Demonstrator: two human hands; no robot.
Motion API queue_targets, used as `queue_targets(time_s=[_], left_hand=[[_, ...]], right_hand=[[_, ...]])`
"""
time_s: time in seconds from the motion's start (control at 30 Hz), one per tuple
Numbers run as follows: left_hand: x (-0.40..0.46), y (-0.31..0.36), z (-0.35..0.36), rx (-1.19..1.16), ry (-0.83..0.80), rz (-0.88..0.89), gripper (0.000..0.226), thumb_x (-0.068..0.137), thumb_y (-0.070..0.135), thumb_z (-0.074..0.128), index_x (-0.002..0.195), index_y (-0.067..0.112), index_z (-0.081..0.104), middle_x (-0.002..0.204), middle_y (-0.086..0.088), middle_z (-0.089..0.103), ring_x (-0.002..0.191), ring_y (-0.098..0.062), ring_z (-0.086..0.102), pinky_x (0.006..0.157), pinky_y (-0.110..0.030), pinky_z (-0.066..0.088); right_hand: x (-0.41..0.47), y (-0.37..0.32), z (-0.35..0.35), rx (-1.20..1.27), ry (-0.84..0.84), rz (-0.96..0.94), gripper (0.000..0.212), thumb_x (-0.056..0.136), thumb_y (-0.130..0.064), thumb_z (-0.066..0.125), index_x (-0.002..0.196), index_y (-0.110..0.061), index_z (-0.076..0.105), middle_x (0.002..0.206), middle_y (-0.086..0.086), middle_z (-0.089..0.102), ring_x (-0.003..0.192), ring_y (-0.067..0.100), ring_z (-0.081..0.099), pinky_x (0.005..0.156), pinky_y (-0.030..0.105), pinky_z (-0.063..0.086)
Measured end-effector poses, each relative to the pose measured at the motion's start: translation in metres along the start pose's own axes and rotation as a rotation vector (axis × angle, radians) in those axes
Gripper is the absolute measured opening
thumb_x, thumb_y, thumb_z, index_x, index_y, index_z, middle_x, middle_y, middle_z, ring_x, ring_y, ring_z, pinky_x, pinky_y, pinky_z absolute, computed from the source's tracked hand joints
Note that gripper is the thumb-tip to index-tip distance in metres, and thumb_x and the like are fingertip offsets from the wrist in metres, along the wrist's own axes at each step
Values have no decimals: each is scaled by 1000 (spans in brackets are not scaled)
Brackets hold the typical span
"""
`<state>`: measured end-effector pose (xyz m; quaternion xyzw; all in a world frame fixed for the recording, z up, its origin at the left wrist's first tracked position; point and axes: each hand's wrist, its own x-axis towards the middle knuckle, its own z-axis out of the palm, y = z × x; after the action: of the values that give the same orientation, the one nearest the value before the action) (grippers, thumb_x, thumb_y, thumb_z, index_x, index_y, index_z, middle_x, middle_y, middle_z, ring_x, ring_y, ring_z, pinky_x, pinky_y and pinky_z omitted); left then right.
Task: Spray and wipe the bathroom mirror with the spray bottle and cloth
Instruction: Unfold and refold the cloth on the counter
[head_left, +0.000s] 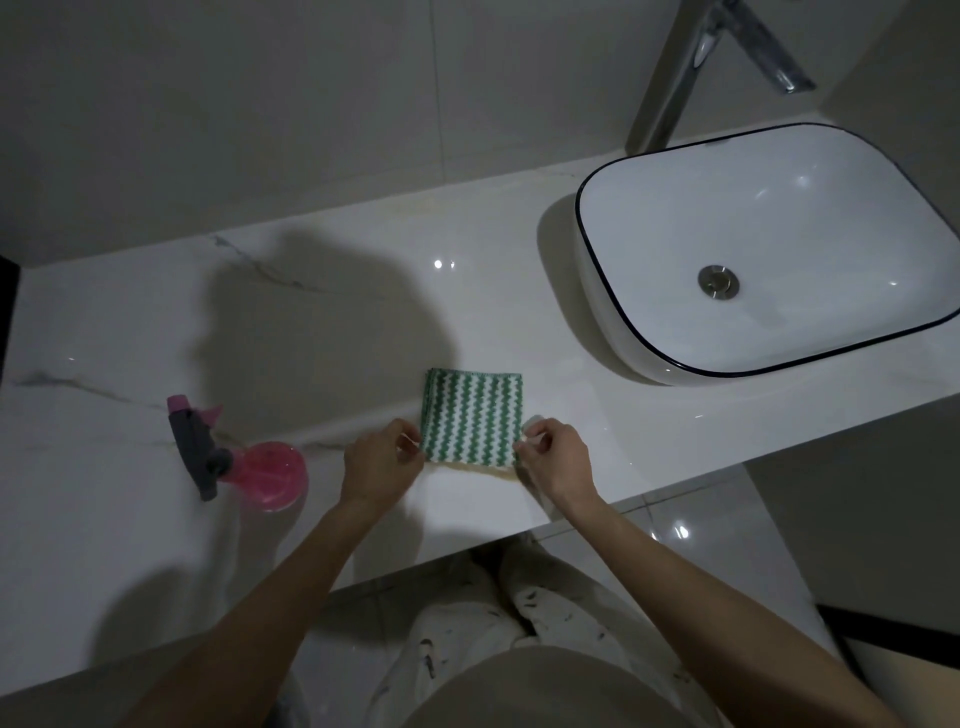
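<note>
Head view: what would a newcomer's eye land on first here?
Probably the green-and-white striped cloth lying flat near the front edge of the marble counter, its near corners pinched by the left hand and right hand. Next, the pink spray bottle lying on its side to the left, and the white basin at the right.

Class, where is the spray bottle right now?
The spray bottle lies on its side on the counter, left of the cloth and the left hand.

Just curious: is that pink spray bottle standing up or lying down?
Lying down. The spray bottle rests on its side on the counter, nozzle pointing away.
</note>
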<state>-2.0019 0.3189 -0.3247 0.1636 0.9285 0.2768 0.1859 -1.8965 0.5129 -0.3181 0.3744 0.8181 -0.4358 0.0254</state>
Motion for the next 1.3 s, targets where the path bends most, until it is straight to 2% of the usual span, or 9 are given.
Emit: queue_targets(time_s=[0.23, 0.37, 0.43, 0.5, 0.63, 0.73, 0.93, 1.13, 1.3], left_hand=[[25, 17, -2, 152, -1, 293, 51, 81, 40, 45, 123, 13, 57, 122, -11, 59, 109, -30, 55, 94, -40, 41], [35, 22, 11, 446, -175, 473, 75, 82, 55, 14, 146, 19, 27, 153, -9, 25, 139, -27, 26, 112, -45, 18], [40, 17, 19, 593, -260, 480, 79, 80, 59, 1, 149, 22, 7, 158, -5, 6, 145, -24, 8, 115, -43, 3], [42, 10, 23, 633, -235, 457, 79, 84, 62, -3, 149, 19, 9, 157, -8, 11, 143, -27, 14, 114, -48, 7], [37, -9, 28, 677, -185, 439, 69, 95, 57, 5, 144, 16, 32, 147, -12, 37, 133, -30, 38, 111, -50, 17], [35, -8, 27, 622, -191, 424, 66, 95, 57, 10, 143, 17, 30, 145, -12, 40, 135, -27, 28, 111, -49, 8], [37, -12, 26, 596, -130, 420, 65, 93, 62, 14, 149, 29, 5, 147, -6, 37, 136, -26, 25, 112, -49, 3], [40, -7, 24, 638, -114, 477, 64, 93, 59, 19, 145, 21, 24, 146, -10, 40, 135, -28, 28, 112, -48, 7], [36, -5, 26, 642, -127, 437, 62, 91, 60, 21, 141, 24, 32, 145, -7, 42, 130, -32, 43, 107, -52, 21]], right_hand=[[9, -4, 14, -377, 43, -370, 55, 88, -34, 61, 134, -8, 47, 135, 10, 51, 122, 26, 47, 103, 37, 34], [13, -2, 25, -572, -109, -378, 72, 98, -49, 34, 150, -6, 10, 158, 13, 11, 145, 26, 9, 117, 38, 2], [14, -1, 28, -670, -161, -388, 79, 95, -60, 13, 150, -7, -2, 159, 13, -1, 146, 25, -3, 115, 37, -9], [17, 1, 29, -714, -144, -413, 87, 88, -65, -6, 150, -5, 0, 158, 14, 1, 146, 28, 0, 113, 39, -12], [22, 3, 26, -771, -62, -504, 72, 96, -53, 19, 148, -4, 20, 155, 12, 15, 144, 25, 10, 118, 42, -4], [27, 3, 26, -791, -111, -573, 68, 96, -52, 19, 149, -9, 21, 156, 10, 17, 144, 24, 13, 116, 42, 0], [38, 20, 22, -813, -226, -526, 79, 77, -68, -27, 142, -23, -24, 150, -3, -27, 139, 16, -27, 113, 37, -19], [35, 13, 18, -730, -143, -587, 69, 98, -56, 8, 151, -11, 12, 157, 8, 11, 145, 22, 9, 116, 40, 3], [32, 16, 22, -723, -223, -543, 66, 100, -51, 4, 148, -8, 19, 154, 10, 23, 142, 24, 25, 112, 41, 14]])
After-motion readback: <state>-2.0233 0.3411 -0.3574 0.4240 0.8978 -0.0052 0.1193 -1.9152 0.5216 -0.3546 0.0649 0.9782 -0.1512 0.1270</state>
